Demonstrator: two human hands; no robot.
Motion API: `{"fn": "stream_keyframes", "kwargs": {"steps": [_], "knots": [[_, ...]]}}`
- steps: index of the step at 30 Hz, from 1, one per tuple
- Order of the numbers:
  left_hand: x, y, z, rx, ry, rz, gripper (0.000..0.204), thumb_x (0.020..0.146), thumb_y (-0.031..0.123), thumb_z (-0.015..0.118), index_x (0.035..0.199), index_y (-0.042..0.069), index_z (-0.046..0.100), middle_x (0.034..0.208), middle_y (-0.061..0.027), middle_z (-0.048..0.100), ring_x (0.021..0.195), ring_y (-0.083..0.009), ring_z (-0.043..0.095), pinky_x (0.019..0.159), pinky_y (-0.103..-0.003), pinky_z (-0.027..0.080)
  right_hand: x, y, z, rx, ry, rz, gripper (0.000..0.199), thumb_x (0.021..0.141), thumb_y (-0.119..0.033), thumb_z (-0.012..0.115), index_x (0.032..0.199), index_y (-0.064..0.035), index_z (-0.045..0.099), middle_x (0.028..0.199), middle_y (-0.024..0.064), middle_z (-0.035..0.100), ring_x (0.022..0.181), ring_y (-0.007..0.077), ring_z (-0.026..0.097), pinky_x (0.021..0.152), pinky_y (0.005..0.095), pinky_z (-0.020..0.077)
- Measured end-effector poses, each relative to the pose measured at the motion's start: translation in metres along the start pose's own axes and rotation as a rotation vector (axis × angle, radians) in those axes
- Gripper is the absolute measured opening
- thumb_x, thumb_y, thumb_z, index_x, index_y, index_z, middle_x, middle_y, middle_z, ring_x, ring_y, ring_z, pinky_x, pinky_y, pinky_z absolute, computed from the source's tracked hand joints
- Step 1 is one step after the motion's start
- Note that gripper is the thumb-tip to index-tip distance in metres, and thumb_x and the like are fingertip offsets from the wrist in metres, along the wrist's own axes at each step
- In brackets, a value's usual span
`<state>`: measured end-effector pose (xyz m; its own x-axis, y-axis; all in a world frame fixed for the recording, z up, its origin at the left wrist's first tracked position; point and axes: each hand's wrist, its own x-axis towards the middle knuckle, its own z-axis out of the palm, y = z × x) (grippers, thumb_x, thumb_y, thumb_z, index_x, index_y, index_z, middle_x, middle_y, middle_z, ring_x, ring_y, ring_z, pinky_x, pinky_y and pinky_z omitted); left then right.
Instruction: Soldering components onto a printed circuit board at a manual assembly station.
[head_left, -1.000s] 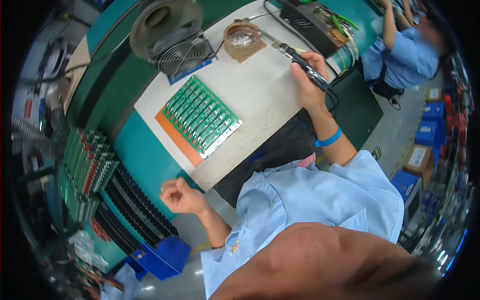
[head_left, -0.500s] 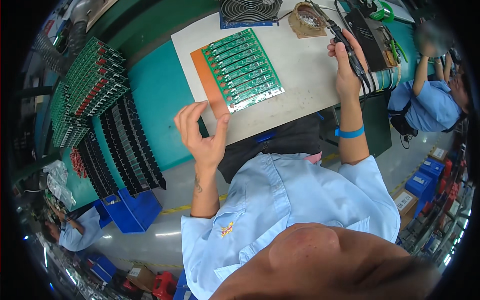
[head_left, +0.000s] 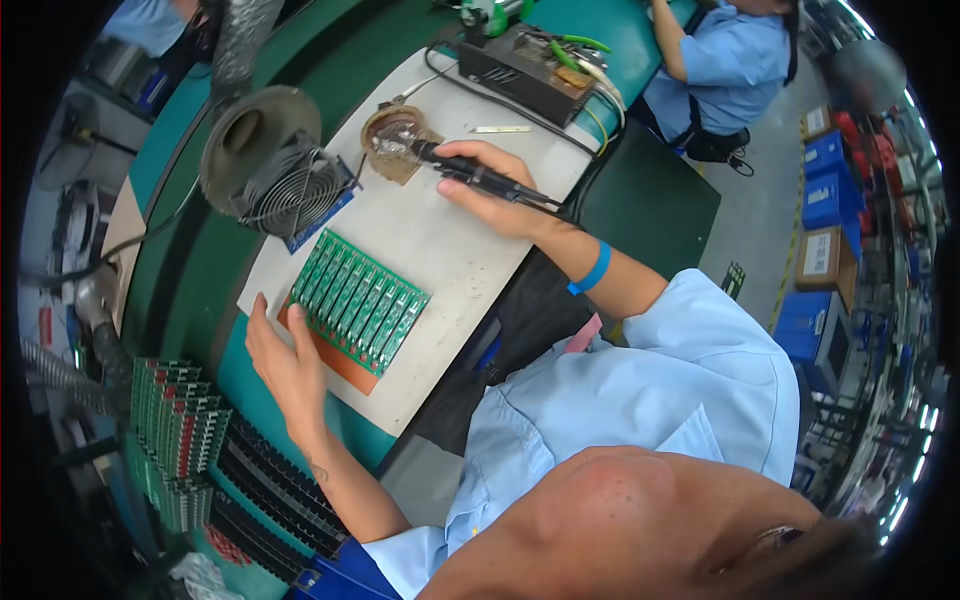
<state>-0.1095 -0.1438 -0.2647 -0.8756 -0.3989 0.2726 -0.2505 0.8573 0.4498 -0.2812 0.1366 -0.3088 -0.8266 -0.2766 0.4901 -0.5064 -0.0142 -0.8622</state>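
Observation:
A green panel of circuit boards [head_left: 358, 300] lies on an orange mat [head_left: 340, 362] on the white work surface [head_left: 450, 240]. My left hand [head_left: 283, 362] rests flat at the mat's near left corner, fingers spread and touching its edge. My right hand [head_left: 492, 190] grips a black soldering iron [head_left: 478, 176], whose tip points into a round brown tip-cleaning pad [head_left: 392, 138]. A blue band circles my right wrist.
A small fan with a wire grille [head_left: 290, 190] stands left of the pad. A black soldering station [head_left: 525, 70] sits at the far edge. Racks of green boards [head_left: 175, 430] and black trays [head_left: 265, 490] stand at my left. Another person in blue [head_left: 730, 65] works beyond.
My left hand has come down from the air onto the mat's corner. My right hand has brought the iron's tip to the cleaning pad. The view has swung.

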Motion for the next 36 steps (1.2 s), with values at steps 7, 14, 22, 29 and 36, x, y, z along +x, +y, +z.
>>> {"fn": "stream_keyframes", "kwargs": {"steps": [7,14,22,29,36], "knots": [[-0.004,-0.029,0.021,0.101,0.13,-0.085,0.04,0.103,0.024,0.052,0.137,0.002,0.053,0.134,-0.0176,0.059,0.122,-0.0342,0.052,0.104,-0.047,0.038,-0.002,-0.001,0.001,0.048,-0.013,-0.015,0.035,0.084,-0.005,0.074,0.118,-0.0049,0.067,0.104,0.0051,0.07,0.083,0.0146,0.062,0.076,0.025,0.0492],[-0.008,-0.023,0.027,0.132,0.113,-0.05,0.036,0.102,0.019,0.052,0.135,0.004,0.055,0.133,-0.0139,0.061,0.121,-0.0315,0.052,0.103,-0.047,0.036,0.001,0.002,0.002,-0.003,0.008,-0.104,0.034,0.083,-0.004,0.074,0.116,-0.0039,0.067,0.101,0.0068,0.07,0.081,0.0162,0.062,0.074,0.0257,0.0487],[-0.009,-0.024,0.03,0.148,0.102,-0.031,0.036,0.102,0.018,0.053,0.134,0.004,0.055,0.131,-0.0123,0.062,0.12,-0.0308,0.053,0.101,-0.046,0.037,0.001,0.002,0.001,-0.05,-0.003,-0.157,0.034,0.082,-0.003,0.074,0.115,-0.0031,0.067,0.1,0.0075,0.069,0.08,0.0173,0.062,0.073,0.0264,0.049],[0.004,-0.023,0.035,0.153,0.146,-0.037,0.033,0.098,0.013,0.058,0.129,0.002,0.06,0.125,-0.0136,0.065,0.112,-0.0308,0.058,0.097,-0.043,0.042,0.011,0.001,-0.014,-0.078,-0.029,-0.165,0.036,0.082,-0.001,0.074,0.117,-0.0036,0.067,0.101,0.0063,0.069,0.082,0.0169,0.062,0.076,0.0266,0.0486],[-0.003,-0.046,0.039,0.025,0.209,0.05,0.026,0.091,0.007,0.063,0.117,0.001,0.067,0.101,-0.0147,0.072,0.088,-0.0313,0.065,0.083,-0.04,0.052,-0.006,0.002,0.005,-0.104,-0.048,-0.021,0.034,0.082,0.0,0.073,0.116,-0.0031,0.068,0.111,0.0092,0.072,0.091,0.0182,0.066,0.084,0.0283,0.0517]]}}
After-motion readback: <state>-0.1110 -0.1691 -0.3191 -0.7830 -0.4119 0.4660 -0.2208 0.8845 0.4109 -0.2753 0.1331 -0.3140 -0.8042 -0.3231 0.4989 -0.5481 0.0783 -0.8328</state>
